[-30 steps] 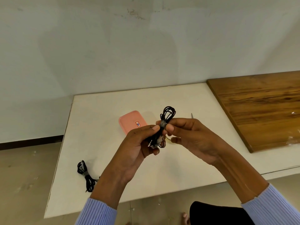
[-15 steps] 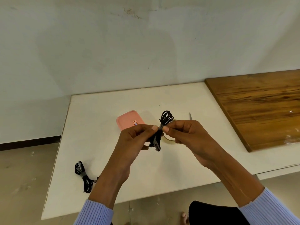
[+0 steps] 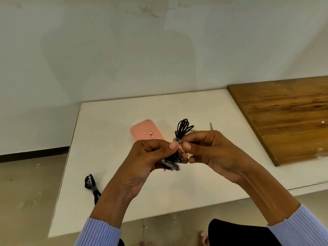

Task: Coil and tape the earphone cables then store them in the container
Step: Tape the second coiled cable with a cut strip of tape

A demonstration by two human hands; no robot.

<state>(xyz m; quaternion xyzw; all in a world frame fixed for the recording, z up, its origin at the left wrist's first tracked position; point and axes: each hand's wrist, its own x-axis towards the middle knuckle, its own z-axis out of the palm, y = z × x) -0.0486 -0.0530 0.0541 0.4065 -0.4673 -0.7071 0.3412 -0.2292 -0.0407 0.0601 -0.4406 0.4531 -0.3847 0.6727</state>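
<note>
Both hands, left (image 3: 142, 157) and right (image 3: 213, 153), pinched the coil (image 3: 182, 128) above the tabletop (image 3: 115, 121). Another coil (image 3: 91, 185) lay near its left edge.

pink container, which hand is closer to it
Left. The left hand sits right at the near end of the pink container, overlapping it in view; the right hand is farther to its right.

Container (image 3: 142, 131) partly behind left hand (image 3: 142, 162)

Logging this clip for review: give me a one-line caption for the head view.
Both hands, left hand and right hand, pinch a taped cable coil above the table; pink container behind.
</note>
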